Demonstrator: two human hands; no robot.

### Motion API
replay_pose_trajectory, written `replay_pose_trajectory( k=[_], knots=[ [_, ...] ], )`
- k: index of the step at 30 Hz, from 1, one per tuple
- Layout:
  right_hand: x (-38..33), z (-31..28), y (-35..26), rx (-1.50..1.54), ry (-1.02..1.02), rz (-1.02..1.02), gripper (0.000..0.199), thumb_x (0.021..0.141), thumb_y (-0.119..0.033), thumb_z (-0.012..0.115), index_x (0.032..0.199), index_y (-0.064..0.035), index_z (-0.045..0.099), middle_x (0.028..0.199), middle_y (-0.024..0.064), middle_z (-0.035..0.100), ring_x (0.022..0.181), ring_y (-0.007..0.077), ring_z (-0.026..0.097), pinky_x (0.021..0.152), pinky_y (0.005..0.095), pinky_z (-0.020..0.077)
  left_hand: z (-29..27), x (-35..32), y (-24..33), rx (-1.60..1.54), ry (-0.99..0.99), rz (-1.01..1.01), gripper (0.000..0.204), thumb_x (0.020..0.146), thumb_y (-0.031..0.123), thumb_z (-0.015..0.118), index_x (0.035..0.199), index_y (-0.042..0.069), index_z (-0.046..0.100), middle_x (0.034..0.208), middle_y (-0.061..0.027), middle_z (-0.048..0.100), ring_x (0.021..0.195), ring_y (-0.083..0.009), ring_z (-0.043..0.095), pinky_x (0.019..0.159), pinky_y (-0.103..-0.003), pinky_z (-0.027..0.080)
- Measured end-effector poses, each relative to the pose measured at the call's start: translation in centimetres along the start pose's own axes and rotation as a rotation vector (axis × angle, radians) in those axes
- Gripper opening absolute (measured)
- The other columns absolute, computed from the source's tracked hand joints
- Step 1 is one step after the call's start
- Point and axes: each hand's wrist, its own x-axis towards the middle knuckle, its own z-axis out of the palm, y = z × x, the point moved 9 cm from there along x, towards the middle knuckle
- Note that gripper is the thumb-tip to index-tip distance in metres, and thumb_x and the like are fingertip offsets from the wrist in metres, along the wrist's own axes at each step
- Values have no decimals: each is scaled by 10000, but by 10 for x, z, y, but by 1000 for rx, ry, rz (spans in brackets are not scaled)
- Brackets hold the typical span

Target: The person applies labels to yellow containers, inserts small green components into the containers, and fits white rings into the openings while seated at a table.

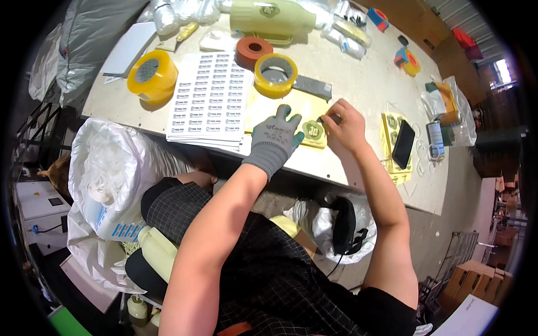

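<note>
We look down at a desk [358, 84] from above our two arms. Our left hand [276, 137], in a grey glove with green fingertips, lies flat and released on a yellow sticker sheet [311, 133], pressing it to the desk. Our bare right hand [343, 124], just right of the sheet, pinches at its upper right corner. Left of the sheet lies a stack of white label sheets [208, 101]. Just above it stands a yellow tape roll [276, 74]. Well right of it rests a black phone [403, 144].
</note>
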Motion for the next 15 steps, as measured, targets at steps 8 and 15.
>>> replay_pose_trajectory(
  k=[8, 15],
  knots=[
    [0, -23, -42, -105, -18, -109, 390, 694, -323, 973, 797, -99, 670, 809, 22, 611, 698, 216, 655, 616, 350, 525, 0, 3, 10, 71, -80, 5, 736, 890, 519, 784, 1526, 222, 561, 1510, -139, 496, 1161, -322, 716, 977, -458, 596],
    [-20, -82, -139, 133, -55, -152, 404, 690, -230, 994, 812, -80, 639, 795, 37, 559, 646, 190, 564, 590, 315, 455, -3, 9, 12, 150, -153, 45, 935, 821, 580, 840, 1574, 155, 484, 1548, -153, 478, 1210, -286, 696, 982, -434, 583]
  ],
)
